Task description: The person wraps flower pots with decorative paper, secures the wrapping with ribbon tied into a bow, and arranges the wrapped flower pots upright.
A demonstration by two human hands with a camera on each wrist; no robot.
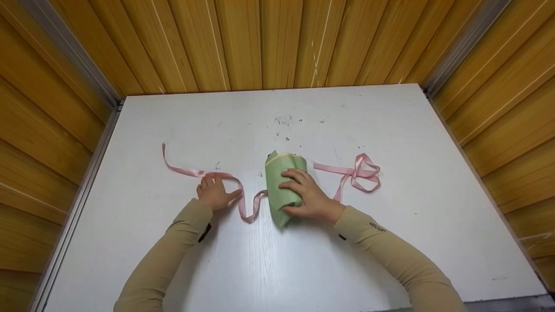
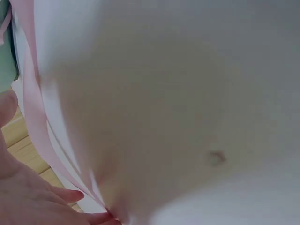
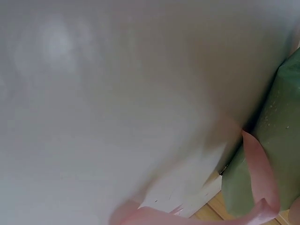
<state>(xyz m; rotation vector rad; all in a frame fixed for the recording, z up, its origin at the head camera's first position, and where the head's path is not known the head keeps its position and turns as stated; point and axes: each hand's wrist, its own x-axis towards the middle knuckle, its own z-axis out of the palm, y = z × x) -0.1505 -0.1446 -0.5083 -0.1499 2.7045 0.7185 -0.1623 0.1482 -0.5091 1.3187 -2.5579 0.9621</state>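
A green paper-wrapped package (image 1: pixel 275 182) lies on the table, with a cream edge showing at its far end. My right hand (image 1: pixel 310 197) grips it from the right, fingers spread over its top and thumb at the near end. Pink ribbon (image 1: pixel 184 171) winds across the table to the package's left side. On that ribbon rests my left hand (image 1: pixel 213 194), fingertips at the strip and thumb held apart. In the right wrist view, ribbon (image 3: pixel 257 161) comes out from the package's underside. The ribbon's middle stretch is hidden by the package.
To the right of the package, more pink ribbon lies in loops (image 1: pixel 366 173), partly behind the right wrist. The white table (image 1: pixel 243 268) has small dark marks toward its far side. Wood-patterned panels (image 1: pixel 277 43) stand along the back and both sides.
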